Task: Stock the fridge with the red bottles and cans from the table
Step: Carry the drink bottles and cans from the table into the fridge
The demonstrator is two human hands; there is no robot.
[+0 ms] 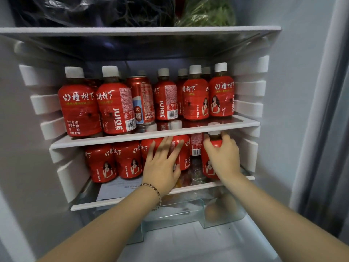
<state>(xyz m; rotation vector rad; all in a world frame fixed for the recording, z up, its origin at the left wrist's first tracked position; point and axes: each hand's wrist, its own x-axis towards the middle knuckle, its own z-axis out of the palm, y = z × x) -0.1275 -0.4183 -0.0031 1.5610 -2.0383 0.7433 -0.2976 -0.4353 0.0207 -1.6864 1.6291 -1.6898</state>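
Nearly full: right-end bottle on the lower shelf

- Right hand [223, 156]: fingers curled over the shoulder and neck of a red bottle [207, 168], just below its white cap. Grip was closed on it.
- Bottle: upright, long axis vertical, at the right end of the lower shelf [120, 200], near the front rim. The base was hidden behind the hand, so contact with the glass could not be confirmed.
- Left hand [162, 167]: fingers straight and spread, laid against the middle bottles [182, 148] of the same shelf. It held nothing.
- Key relation: the gripped bottle stood to the right of the middle bottles, with a narrow gap between them. The right hand had the bottle; the left hand was nearer the row.
- Headroom: the cap sat just under the rim of the upper shelf [151, 135].
- Upper shelf: packed with red bottles and one cola can [140, 100].

Judgement: the next move is probably a level slide left or back to close the gap. Lifting would risk the cap striking the rim. The braced left hand should stop the neighbours toppling.
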